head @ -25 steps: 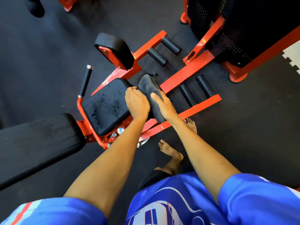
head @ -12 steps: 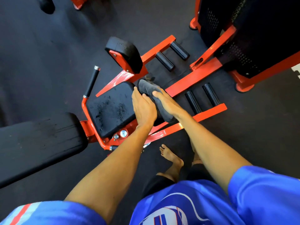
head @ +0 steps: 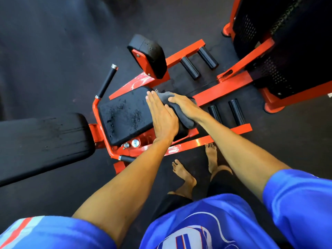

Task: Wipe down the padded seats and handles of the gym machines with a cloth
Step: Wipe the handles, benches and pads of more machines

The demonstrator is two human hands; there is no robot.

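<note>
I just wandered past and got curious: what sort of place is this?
Most likely a gym. An orange-framed machine has a black padded seat, a long black pad beside it, and roller pads; the floor looks like dark matting.

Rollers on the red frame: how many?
4. Two rollers on the far bar, beside the upright pad; two on the near bar, right of the cloth. Others may be hidden.

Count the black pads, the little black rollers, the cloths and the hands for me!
Black pads: 3
Black rollers: 4
Cloth: 1
Hands: 2
Total: 10
</note>
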